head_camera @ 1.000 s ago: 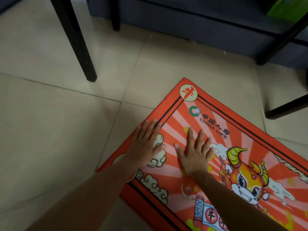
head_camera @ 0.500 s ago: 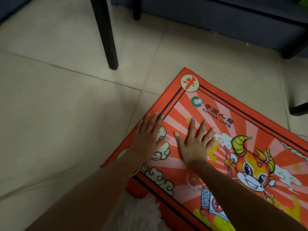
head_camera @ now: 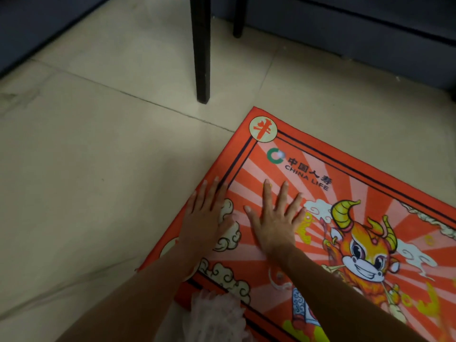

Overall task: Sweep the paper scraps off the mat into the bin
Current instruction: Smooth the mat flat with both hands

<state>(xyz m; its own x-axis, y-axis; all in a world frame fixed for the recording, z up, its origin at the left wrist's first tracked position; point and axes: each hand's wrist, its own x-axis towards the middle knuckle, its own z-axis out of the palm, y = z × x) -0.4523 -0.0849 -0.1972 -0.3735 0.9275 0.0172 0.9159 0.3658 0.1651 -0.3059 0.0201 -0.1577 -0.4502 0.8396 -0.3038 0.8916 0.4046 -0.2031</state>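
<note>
An orange-red mat [head_camera: 357,183] with a cartoon ox and "CHINA LIFE" lettering lies on the tiled floor, one corner pointing away from me. My left hand [head_camera: 206,218] rests flat on the mat's left border, fingers spread. Beside it, my right hand [head_camera: 274,220] lies flat on the striped part, fingers apart. Neither hand holds anything. A tiny pale speck [head_camera: 281,154] sits on the green logo. I see no bin and no other paper scraps.
A black furniture leg [head_camera: 201,53] stands on the beige tiles just beyond the mat's far corner, a second leg [head_camera: 239,17] behind it. Dark furniture [head_camera: 357,35] runs along the back. White lacy fabric [head_camera: 217,314] shows at the bottom edge.
The view has shifted left and down, so the mat and black leg sit further right. White fabric has come into view at the bottom. Both hands stay flat on the mat.
</note>
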